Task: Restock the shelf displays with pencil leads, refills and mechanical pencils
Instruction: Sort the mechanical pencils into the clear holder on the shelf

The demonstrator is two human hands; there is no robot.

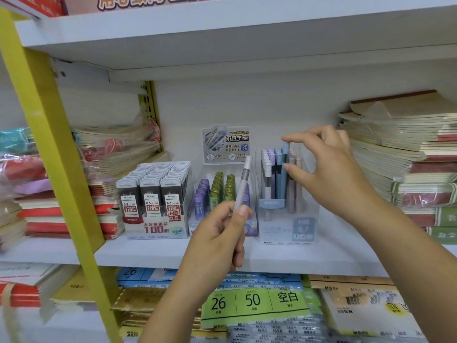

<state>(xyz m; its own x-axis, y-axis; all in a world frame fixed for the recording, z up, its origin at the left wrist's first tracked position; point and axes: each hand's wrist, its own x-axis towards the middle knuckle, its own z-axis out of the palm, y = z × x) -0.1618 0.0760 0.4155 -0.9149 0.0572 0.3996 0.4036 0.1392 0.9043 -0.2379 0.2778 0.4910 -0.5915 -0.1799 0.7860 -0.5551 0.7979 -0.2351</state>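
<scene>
Three display boxes stand on the white shelf [153,256]. The left box [154,201] holds black-and-white 0.5 HB lead cases. Purple and green lead tubes fill the middle box [220,191]. In the clear right box [288,206] stand pastel mechanical pencils. My left hand [217,238] grips a pale pink pencil [243,180] upright in front of the middle box. My right hand [329,164] pinches a blue pencil [284,167] between index finger and thumb; its lower end sits among the pencils in the right box.
Wrapped notebook stacks lie left [116,149] and right [405,149] of the boxes. A yellow-green upright [49,144] crosses the left side. The shelf above [222,28] overhangs. Paper packs [254,303] fill the lower shelf.
</scene>
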